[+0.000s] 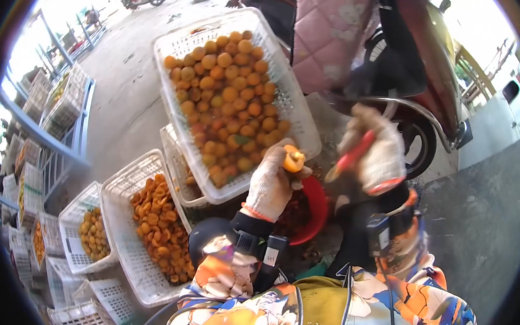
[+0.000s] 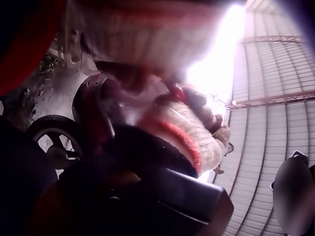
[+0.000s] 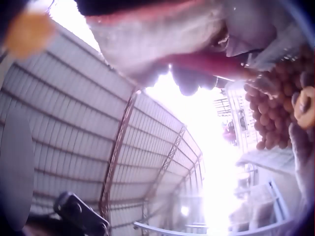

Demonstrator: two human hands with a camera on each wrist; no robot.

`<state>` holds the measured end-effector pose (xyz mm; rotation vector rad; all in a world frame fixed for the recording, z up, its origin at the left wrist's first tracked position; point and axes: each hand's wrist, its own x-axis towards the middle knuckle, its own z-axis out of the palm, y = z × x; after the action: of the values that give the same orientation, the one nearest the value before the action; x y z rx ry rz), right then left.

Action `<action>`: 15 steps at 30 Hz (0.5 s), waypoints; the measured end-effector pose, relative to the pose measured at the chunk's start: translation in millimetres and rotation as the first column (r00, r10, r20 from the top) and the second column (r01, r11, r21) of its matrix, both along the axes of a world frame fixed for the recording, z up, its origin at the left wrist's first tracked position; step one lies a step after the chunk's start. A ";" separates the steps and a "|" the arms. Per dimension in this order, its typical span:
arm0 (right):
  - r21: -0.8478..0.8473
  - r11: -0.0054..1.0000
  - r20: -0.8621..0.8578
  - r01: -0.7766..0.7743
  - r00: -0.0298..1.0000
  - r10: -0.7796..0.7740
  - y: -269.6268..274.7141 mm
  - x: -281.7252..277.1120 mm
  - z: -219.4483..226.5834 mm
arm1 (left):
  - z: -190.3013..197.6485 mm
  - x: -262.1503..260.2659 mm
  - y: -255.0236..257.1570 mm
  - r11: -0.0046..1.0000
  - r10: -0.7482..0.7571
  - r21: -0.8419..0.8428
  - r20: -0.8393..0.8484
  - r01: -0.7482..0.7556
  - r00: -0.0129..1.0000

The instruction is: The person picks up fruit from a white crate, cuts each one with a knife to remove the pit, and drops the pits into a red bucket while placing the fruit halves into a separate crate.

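Observation:
In the head view my gloved left hand (image 1: 269,183) pinches a cut-open orange apricot (image 1: 294,159); the right wrist view shows a brown pit in the cut apricot (image 3: 306,109). My gloved right hand (image 1: 379,150), a little to the right and blurred, grips a red-handled knife (image 1: 356,151) whose short blade points toward the left hand. Below both hands stands a red basin (image 1: 318,209) with dark bits inside, partly covered by the left hand. Whole apricots (image 1: 228,93) fill a large white crate (image 1: 307,127) just beyond the left hand.
Left of me, a white crate (image 1: 127,255) holds apricot halves (image 1: 158,222), beside a smaller crate (image 1: 68,235) of paler fruit. Another crate (image 1: 170,139) sits under the large one. A parked scooter (image 1: 420,71) with a quilted pink cover (image 1: 331,42) stands close ahead on the right.

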<state>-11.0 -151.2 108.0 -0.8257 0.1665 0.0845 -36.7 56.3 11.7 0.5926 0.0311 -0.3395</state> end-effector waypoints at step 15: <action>-0.052 0.974 0.454 0.223 0.874 -0.176 40.0 -27.4 -10.9 | 28.8 -10.1 -50.3 0.995 -0.016 0.085 -0.288 0.042 0.957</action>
<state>-38.4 -111.1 97.1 -0.9055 -0.1825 -0.3129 -46.8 6.0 40.5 0.6299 0.3193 -0.4525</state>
